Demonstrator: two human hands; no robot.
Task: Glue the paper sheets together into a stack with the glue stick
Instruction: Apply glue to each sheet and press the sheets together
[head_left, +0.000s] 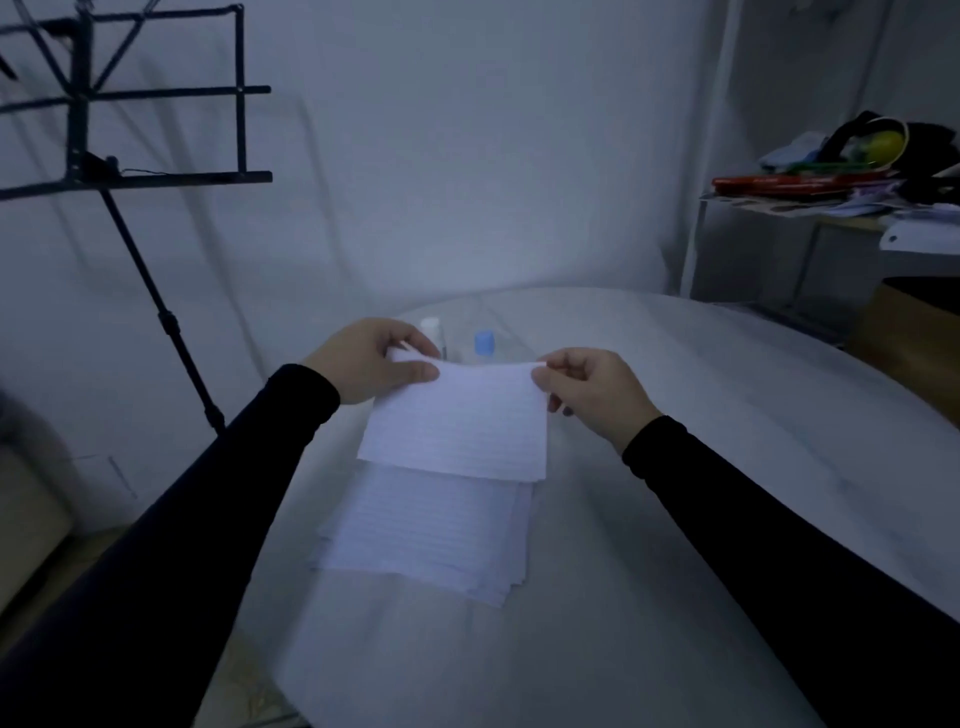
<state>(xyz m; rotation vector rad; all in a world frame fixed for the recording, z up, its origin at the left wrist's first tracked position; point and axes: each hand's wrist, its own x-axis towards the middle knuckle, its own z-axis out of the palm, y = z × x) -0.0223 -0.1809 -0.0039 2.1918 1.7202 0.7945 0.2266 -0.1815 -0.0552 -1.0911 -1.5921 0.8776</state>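
- Lined sheet (457, 421): pinched at its far corners by left hand (371, 366) and right hand (592, 392), held above the stack (431, 535).
- Stack: lying on table (727, 467), at 6 o'clock of the sheet.

Looks like a room at someone's home
Folding music stand (104, 104) by a white wall, cluttered shelf (810, 200), round white tabletop (727, 415).

Single head-worn wide-angle view, facing forward and down, close over the table (675, 415)
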